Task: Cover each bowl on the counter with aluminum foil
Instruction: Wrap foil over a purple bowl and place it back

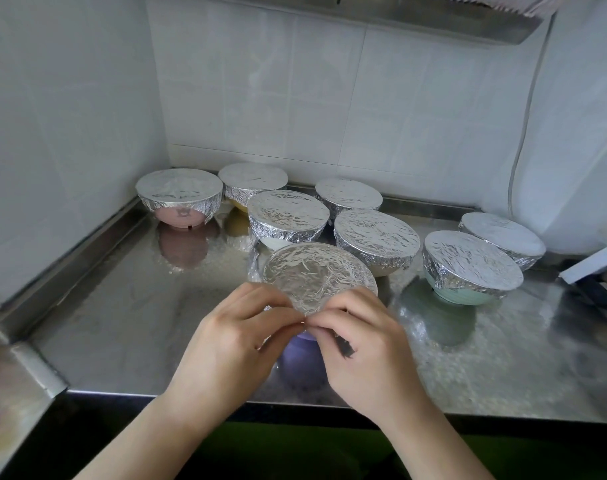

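Observation:
A purple bowl [307, 341] sits near the front of the steel counter [128, 306], its mouth capped by crinkled aluminum foil [315, 275]. My left hand [236, 337] and my right hand [360, 344] meet at the bowl's near rim, and both pinch the foil's edge there between thumb and fingers. Much of the bowl's near side is hidden by my hands. Behind it stand several foil-covered bowls, among them a pink one [180, 197] at the back left and a pale green one [471, 268] to the right.
White tiled walls close the counter at the back and left. A raised steel lip [87, 237] runs along the left. A white box and dark tool handles [596, 271] lie at the right edge. A cable [523, 140] hangs down the right wall.

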Available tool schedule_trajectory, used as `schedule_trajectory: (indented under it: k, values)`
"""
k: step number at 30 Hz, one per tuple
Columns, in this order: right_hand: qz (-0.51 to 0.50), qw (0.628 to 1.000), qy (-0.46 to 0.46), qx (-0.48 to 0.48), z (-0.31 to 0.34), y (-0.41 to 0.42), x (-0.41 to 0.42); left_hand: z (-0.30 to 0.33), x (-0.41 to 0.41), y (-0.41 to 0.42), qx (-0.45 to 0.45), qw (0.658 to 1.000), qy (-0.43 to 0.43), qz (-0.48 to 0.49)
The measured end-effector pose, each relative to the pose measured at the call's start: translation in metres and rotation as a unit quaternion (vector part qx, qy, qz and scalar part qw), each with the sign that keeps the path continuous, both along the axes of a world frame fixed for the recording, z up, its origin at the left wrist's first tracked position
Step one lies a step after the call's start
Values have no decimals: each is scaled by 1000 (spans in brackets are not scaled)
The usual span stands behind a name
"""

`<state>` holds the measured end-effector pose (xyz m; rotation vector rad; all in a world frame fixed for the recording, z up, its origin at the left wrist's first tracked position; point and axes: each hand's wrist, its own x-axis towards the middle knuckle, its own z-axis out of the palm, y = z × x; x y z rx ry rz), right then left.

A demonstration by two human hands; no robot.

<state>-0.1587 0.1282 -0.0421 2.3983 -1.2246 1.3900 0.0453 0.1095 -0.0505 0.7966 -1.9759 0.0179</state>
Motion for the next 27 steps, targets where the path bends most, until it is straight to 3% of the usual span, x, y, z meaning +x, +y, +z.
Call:
schedule_trajectory:
  k: [27]
  values:
    - [-7, 1000, -9, 29, 3, 4, -11, 5, -5, -3, -4, 1000, -21, 14]
